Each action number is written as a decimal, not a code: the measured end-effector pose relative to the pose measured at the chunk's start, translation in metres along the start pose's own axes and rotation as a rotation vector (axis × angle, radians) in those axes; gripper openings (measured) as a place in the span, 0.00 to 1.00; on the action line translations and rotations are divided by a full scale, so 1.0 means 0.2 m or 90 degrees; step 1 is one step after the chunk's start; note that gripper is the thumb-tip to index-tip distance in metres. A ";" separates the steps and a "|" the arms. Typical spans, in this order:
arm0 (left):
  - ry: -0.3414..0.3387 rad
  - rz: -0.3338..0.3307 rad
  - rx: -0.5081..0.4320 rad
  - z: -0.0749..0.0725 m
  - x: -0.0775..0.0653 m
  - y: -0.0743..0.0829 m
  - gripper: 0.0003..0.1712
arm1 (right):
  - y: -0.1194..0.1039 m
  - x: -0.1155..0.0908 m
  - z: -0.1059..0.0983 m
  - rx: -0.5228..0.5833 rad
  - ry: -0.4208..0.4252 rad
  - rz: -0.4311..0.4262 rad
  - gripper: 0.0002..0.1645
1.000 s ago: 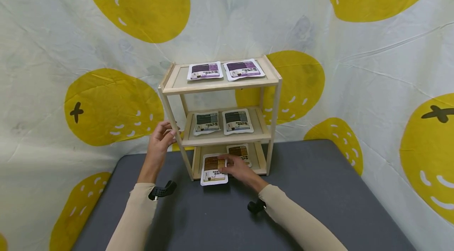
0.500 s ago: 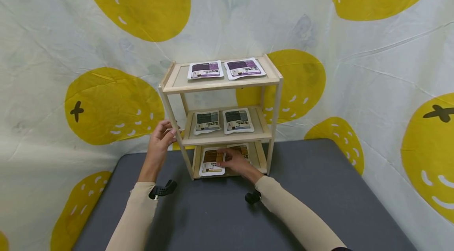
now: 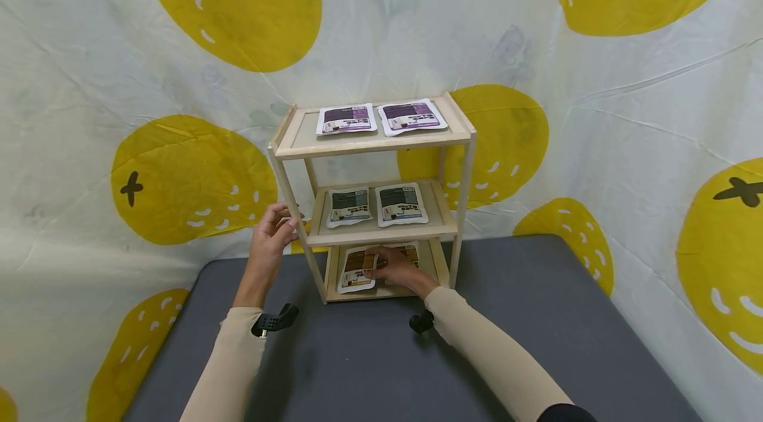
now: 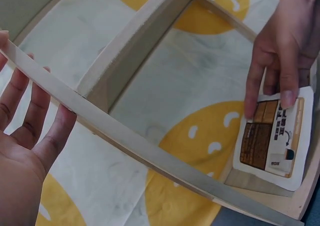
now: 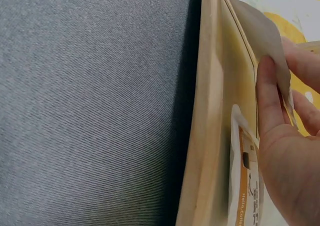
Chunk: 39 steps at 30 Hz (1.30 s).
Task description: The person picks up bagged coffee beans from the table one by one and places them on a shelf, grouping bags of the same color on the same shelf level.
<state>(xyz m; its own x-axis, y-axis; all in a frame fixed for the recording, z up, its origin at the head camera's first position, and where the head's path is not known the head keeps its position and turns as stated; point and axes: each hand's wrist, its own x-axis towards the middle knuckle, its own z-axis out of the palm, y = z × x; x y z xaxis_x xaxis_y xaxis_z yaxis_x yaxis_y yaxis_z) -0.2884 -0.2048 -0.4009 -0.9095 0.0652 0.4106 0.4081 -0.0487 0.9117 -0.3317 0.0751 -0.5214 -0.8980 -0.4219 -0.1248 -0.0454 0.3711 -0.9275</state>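
Observation:
My right hand [image 3: 398, 271] pinches a flat brown-and-white packet [image 3: 355, 276] by its right edge, low over the left part of the bottom shelf. In the left wrist view, the fingers lie on the face of this packet [image 4: 275, 141]. The right wrist view shows its plain pale back [image 5: 265, 31], raised at a tilt. A second brown packet [image 5: 241, 181] lies on the shelf, partly hidden by my right hand in the head view. My left hand [image 3: 266, 246] holds the left front post of the wooden rack [image 4: 145, 141], thumb and fingers on opposite sides.
Two purple packets [image 3: 412, 116] lie on the top shelf [image 3: 304, 137]. On the middle shelf [image 3: 438, 210] are two dark green packets [image 3: 401, 203]. The rack stands on a dark grey table [image 3: 352, 362], before a lemon-print cloth [image 3: 369, 24].
My right hand has moved the brown packet back from beyond the shelf's front edge to over the bottom shelf. The left hand has stayed on the post.

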 end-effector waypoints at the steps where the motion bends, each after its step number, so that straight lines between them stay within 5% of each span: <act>1: 0.002 0.000 -0.001 0.00 0.00 0.00 0.16 | 0.00 0.00 0.00 -0.004 0.002 0.001 0.40; 18: 0.005 0.002 -0.003 -0.01 0.01 0.00 0.16 | -0.07 -0.01 0.01 -0.227 0.008 -0.019 0.43; 31: -0.005 0.009 0.015 -0.01 0.01 -0.01 0.19 | -0.09 -0.08 0.01 -0.223 0.024 -0.065 0.33; 39: 0.020 0.001 0.052 -0.04 -0.07 -0.01 0.19 | -0.14 -0.23 -0.05 -0.238 -0.001 -0.111 0.33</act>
